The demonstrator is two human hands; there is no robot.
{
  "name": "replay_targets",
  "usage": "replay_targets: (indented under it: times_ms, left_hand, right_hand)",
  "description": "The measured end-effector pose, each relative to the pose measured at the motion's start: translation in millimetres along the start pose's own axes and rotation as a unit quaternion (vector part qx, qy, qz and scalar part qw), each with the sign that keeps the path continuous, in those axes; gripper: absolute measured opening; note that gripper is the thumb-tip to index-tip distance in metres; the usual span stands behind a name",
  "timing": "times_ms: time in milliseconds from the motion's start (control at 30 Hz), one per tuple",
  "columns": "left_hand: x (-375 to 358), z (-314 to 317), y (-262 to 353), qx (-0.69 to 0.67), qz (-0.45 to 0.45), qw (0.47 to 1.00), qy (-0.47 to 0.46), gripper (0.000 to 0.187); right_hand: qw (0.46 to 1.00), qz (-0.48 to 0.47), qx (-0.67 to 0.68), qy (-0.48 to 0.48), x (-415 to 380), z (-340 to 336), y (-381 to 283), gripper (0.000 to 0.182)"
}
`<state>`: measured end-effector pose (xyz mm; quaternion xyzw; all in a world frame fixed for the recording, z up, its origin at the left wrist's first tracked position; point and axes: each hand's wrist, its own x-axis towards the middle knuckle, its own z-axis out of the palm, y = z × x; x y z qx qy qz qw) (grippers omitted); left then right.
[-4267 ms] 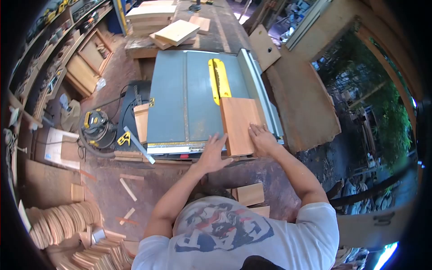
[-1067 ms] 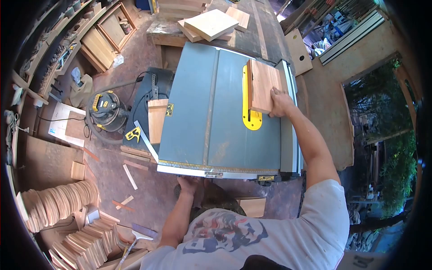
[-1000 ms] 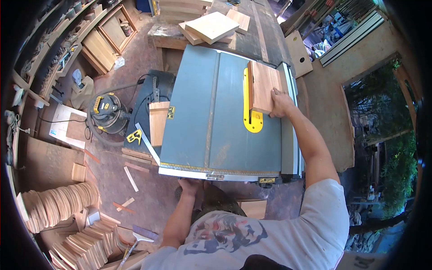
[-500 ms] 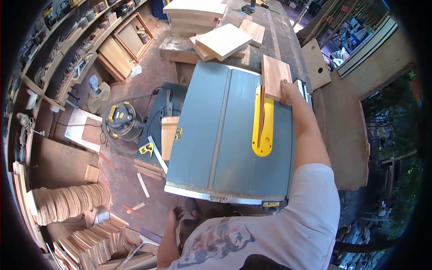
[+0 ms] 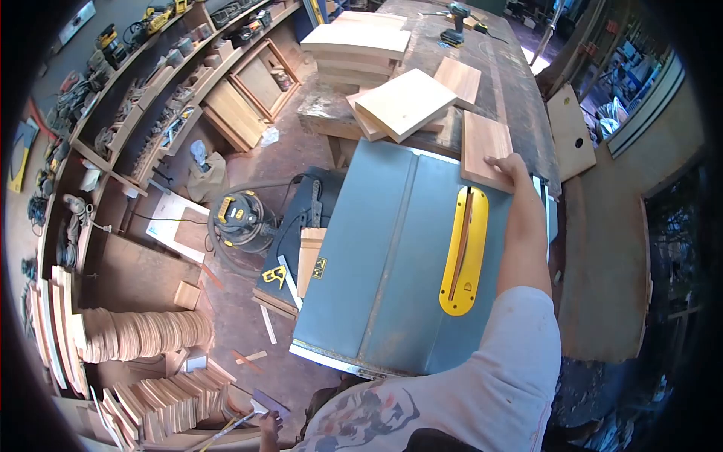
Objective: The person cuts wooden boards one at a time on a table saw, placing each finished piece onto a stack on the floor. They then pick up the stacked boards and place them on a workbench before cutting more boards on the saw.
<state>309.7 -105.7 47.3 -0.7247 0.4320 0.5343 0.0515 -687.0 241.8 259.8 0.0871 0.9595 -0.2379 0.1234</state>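
My right hand (image 5: pixel 509 166) grips the near right part of a flat wooden board (image 5: pixel 482 143), thumb on top. The board lies at the far edge of the blue-grey saw table (image 5: pixel 361 248), just beyond the yellow insert plate (image 5: pixel 465 256) with its long slot. My left hand (image 5: pixel 269 426) hangs low beside my body, near the handle of a brush or scraper-like tool (image 5: pixel 258 407); whether its fingers hold anything is too small to tell. Another pale board (image 5: pixel 407 103) rests askew on a second one on the workbench (image 5: pixel 501 75) beyond the saw.
A black and yellow shop vacuum (image 5: pixel 245 218) stands left of the saw, near a yellow-headed square (image 5: pixel 275 276). Stacked curved wood pieces (image 5: pixel 147 334) fill the lower left. A cordless drill (image 5: pixel 454 26) stands on the bench. Shelves (image 5: pixel 143 98) line the left wall.
The board in my right hand has moved away past the yellow plate to the table's far edge. My left hand is lower. The view has shifted, so the surroundings appear further right and down.
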Motion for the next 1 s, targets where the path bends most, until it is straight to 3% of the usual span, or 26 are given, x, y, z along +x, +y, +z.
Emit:
replay_targets:
  times_ms: [100, 200, 267, 333, 433, 633, 700, 733, 767, 800, 833, 867, 933, 1000]
  left_hand:
    - [16.9, -7.8, -17.1, 0.037, 0.006, 0.999, -0.002, 0.028]
    - [22.8, 3.1, -12.3, 0.107, 0.021, 0.994, 0.005, 0.027]
    - [22.8, 2.2, 2.2, 0.152, 0.043, 0.987, 0.006, 0.026]
    - [19.1, 10.0, 17.2, 0.168, 0.07, 0.983, 0.001, 0.027]
    - [13.9, 19.0, 21.1, 0.068, 0.083, 0.993, 0.04, 0.024]
    - [-3.1, 26.4, 22.5, 0.046, 0.099, 0.994, -0.006, 0.018]
    - [5.5, 23.6, 17.9, 0.162, 0.258, 0.952, -0.041, 0.018]
    - [2.2, 22.7, 17.5, 0.164, 0.256, 0.952, -0.044, 0.018]
    - [-1.2, 21.7, 17.1, 0.166, 0.254, 0.952, -0.047, 0.017]
    - [-5.1, 30.7, 20.5, 0.112, 0.173, 0.978, -0.032, 0.017]
    - [-15.7, 37.3, 25.7, 0.058, 0.089, 0.994, -0.016, 0.017]
    - [-12.1, 38.9, 22.5, 0.06, 0.094, 0.994, -0.017, 0.019]
    - [3.4, 32.7, 7.5, 0.068, 0.1, 0.992, -0.021, 0.023]
    - [0.8, 35.8, 6.0, 0.059, 0.062, 0.996, 0.012, 0.044]
  right_hand:
    - [0.999, 0.015, 0.038, -0.009, 13.9, -3.3, 1.5, 0.087]
    - [0.964, -0.005, 0.263, -0.043, 31.3, 5.6, 2.8, 0.067]
    - [0.893, 0.011, 0.441, -0.086, 28.7, -5.0, -7.2, 0.055]
    - [0.925, -0.02, 0.379, -0.031, 23.8, -32.9, -38.0, 0.049]
    - [0.934, -0.02, 0.357, -0.03, 15.1, -65.1, -70.0, 0.053]
    - [0.79, -0.088, 0.604, -0.064, 37.2, -33.6, -111.2, 0.055]
    - [0.755, -0.096, 0.645, -0.071, 17.4, -26.4, -138.3, 0.056]
    - [0.73, -0.102, 0.671, -0.086, 5.1, -22.7, -150.6, 0.057]
    - [0.74, -0.114, 0.654, -0.112, -2.2, -18.3, -153.6, 0.059]
    - [0.748, -0.13, 0.636, -0.139, -7.2, -17.9, -156.9, 0.061]
    - [0.832, -0.143, 0.52, -0.131, -13.6, -18.7, -159.5, 0.062]
    - [0.898, -0.153, 0.394, -0.121, -19.2, -21.4, -161.6, 0.064]
    - [0.98, -0.159, 0.087, -0.087, -38.2, -37.4, -157.8, 0.069]
    - [0.976, -0.18, 0.009, -0.118, -40.3, -41.9, -157.1, 0.074]
